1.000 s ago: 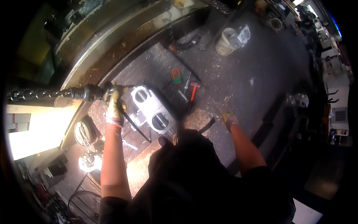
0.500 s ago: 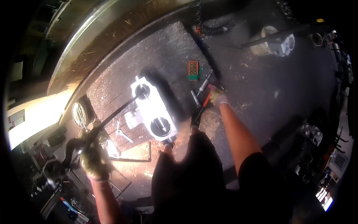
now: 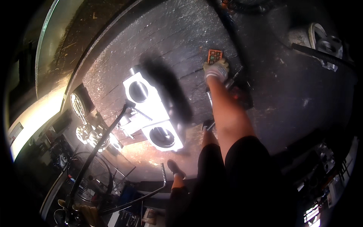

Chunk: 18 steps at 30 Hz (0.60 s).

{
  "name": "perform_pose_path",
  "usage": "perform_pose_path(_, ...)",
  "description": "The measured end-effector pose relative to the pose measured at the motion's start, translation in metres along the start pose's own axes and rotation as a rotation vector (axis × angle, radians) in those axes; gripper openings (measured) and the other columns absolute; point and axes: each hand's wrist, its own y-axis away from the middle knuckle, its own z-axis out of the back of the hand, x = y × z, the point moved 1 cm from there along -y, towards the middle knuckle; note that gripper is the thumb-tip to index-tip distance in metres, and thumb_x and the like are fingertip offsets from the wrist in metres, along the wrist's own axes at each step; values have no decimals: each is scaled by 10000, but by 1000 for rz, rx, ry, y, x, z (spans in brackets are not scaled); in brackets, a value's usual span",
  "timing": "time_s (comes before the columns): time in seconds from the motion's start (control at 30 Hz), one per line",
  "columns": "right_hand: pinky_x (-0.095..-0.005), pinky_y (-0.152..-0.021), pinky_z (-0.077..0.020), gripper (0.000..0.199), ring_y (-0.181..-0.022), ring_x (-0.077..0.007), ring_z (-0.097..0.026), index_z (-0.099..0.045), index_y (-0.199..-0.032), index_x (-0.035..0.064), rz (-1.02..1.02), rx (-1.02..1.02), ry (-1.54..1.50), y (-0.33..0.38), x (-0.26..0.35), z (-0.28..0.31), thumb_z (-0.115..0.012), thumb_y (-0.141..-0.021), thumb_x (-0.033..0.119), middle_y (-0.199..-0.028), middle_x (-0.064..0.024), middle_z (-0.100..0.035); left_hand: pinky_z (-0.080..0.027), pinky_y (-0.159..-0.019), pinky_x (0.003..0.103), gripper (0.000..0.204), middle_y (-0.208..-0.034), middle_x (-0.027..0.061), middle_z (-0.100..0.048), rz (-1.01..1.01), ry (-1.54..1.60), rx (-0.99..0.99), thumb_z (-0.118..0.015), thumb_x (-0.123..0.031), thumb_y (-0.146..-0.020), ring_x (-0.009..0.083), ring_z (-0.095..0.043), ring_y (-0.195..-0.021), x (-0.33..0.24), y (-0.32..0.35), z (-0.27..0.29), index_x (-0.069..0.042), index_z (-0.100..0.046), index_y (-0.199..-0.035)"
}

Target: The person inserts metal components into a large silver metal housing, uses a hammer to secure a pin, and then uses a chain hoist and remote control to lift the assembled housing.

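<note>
Gloved fingers at the far lower left belong to the left hand (image 3: 72, 207), whose grip is clenched round the bottom end of a long dark metal bar (image 3: 99, 151). That bar slants up and right until its tip meets the bright silvery cast-metal block with two round bores (image 3: 151, 113), so it seems held low to give leverage against the block. The block lies flat on the dark, chip-strewn metal surface (image 3: 181, 34), bores facing up, with a blurred dark band across its right side. Just right of it, the right hand (image 3: 216, 70) in a pale work glove reaches forward along the bare arm. It rests on a small orange box with coloured buttons (image 3: 214, 56) lying on the surface; whether its grip is clenched on the box or merely pressing it, I cannot tell. Dark hand tools lie just beside the wrist.
</note>
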Motion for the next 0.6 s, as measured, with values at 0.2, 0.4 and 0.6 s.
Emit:
perform_pose_path(0.2, -413, -917, -574, 764, -1024, -300, -724, -604, -1257, -25, 80, 115, -336, -22, -26, -8, -896, -725, 439, -1083, -191, -711, -330, -476, 248, 612, -680, 41, -506, 88, -108, -42, -583, -474, -995, 79, -379, -465, -6, 11, 8, 3, -563, -1377)
perform_pose_path(0.4, -332, -787, -533, 478, -866, -160, -620, -592, -1246, 61, 368, 842, -1295, 31, -102, 95, -775, -923, 363, -943, -5, -594, -323, -448, 243, 629, -1112, 149, -638, -34, -65, 128, -519, -306, -1013, 84, -383, -464, 8, 4, 2, -52, -400, -1577)
perform_pose_path(0.6, -469, -847, -617, 765, -887, -250, -710, -493, -1457, 35, 335, 1454, -1796, 128, -153, 173, -549, -1006, 651, -1040, -113, -676, -348, -495, 286, 632, -1336, 286, -616, -54, -140, 202, -455, -410, -1066, 109, -390, -498, -4, 27, 28, -90, -376, -1606)
